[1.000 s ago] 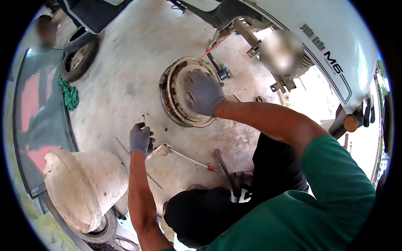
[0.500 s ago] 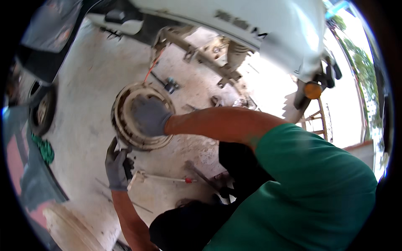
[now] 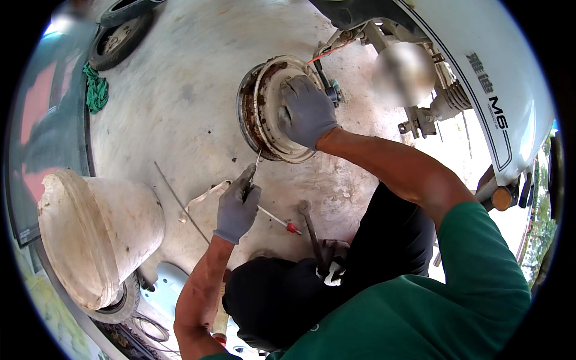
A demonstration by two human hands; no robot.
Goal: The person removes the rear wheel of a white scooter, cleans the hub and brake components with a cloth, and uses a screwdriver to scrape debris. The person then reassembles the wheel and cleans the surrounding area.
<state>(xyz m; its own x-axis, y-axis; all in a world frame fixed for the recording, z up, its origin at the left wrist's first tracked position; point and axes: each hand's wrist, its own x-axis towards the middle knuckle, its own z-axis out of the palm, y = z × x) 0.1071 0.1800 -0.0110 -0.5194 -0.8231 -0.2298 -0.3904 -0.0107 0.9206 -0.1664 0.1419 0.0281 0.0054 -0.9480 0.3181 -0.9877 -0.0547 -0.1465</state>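
Note:
A rusty, cream-coloured wheel rim [image 3: 262, 114] without a tyre rests tilted on the concrete floor. My right hand [image 3: 307, 112], in a grey glove, bears on its pale face with the fingers bent over the middle. In my left hand [image 3: 238, 207], also gloved, is a slim metal screwdriver [image 3: 258, 163], its handle mostly hidden by the fingers. The tip reaches the near edge of the rim, where brown rust shows. An orange cord [image 3: 330, 51] runs from beside the rim towards a vehicle's underside.
A white vehicle body [image 3: 510, 78] with exposed suspension stands at the right. On the floor lie a large wrench [image 3: 309, 225], a red-tipped rod [image 3: 282, 222] and a thin bar [image 3: 179, 198]. A dirty white bucket [image 3: 129, 222], green cloth [image 3: 96, 90] and tyre [image 3: 120, 42] are at the left.
My view has turned, so the rim sits farther right and more edge-on. The left hand's screwdriver now shows clearly at the rim's edge. My right hand stays on the rim, fingers more bent.

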